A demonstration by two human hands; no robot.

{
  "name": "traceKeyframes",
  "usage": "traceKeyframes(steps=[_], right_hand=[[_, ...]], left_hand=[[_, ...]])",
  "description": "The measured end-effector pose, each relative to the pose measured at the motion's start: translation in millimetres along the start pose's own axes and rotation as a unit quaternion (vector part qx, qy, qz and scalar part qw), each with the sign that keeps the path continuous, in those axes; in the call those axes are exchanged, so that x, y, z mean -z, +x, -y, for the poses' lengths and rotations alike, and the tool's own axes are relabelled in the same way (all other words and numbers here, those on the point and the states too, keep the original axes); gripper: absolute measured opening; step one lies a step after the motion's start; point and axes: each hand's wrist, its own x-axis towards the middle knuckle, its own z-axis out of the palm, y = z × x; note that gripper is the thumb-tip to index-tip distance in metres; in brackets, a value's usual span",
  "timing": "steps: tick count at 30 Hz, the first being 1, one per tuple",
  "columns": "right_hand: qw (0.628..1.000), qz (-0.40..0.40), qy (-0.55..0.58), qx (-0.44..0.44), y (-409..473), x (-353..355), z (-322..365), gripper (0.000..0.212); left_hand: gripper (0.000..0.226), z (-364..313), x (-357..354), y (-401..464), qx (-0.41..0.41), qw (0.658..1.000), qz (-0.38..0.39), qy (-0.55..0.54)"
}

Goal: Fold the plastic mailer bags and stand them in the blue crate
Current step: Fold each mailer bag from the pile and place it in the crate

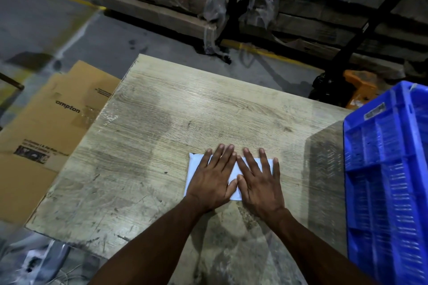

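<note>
Head view: white mailer bag [196, 170] folded flat on table [162, 118]. Left hand [212, 179] and right hand [260, 184] press it, fingers straight, gripping nothing. Blue crate [389, 169] nearby at right. Likely light, limp, slick, springs open; pinch at folded edge.

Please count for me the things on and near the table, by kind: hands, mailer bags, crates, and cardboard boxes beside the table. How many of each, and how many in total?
Hands: 2, the left hand and the right hand, both pressing flat
White mailer bag: 1, under both hands on the table
Blue crate: 1
Flattened cardboard box beside the table: 1
Total: 5
</note>
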Motion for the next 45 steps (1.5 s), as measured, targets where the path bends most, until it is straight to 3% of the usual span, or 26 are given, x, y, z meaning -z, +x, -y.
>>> traceKeyframes(steps=[5,13,20,29,32,35,39,45], right_hand=[[1.000,0.001,0.006,-0.004,-1,-1,-1,0.055],[1.000,-0.003,0.013,-0.008,-2,-1,-2,0.056],[1.000,-0.017,0.011,-0.012,-3,-3,-2,0.056],[1.000,-0.009,0.001,-0.009,0,4,1,0.057],[0.997,-0.038,0.017,0.065,5,10,26,0.059],[0.992,-0.004,0.052,0.113,6,2,50,0.059],[0.993,0.001,0.054,0.108,-2,-3,29,0.057],[0.998,0.001,0.064,0.025,-24,0,-13,0.070]], left_hand=[[0.081,11,4,-8,0.007,1.000,-0.012,-0.014],[0.098,47,12,-27,0.024,0.999,0.033,0.020],[0.070,47,10,-45,0.120,0.992,-0.002,0.034],[0.072,46,8,-44,0.143,0.989,0.003,0.026],[0.069,46,9,-43,0.140,0.990,-0.001,0.021],[0.067,46,7,-44,0.134,0.991,-0.003,0.016],[0.067,48,5,-44,0.140,0.990,0.005,0.014],[0.067,48,5,-44,0.136,0.991,0.007,0.017]])
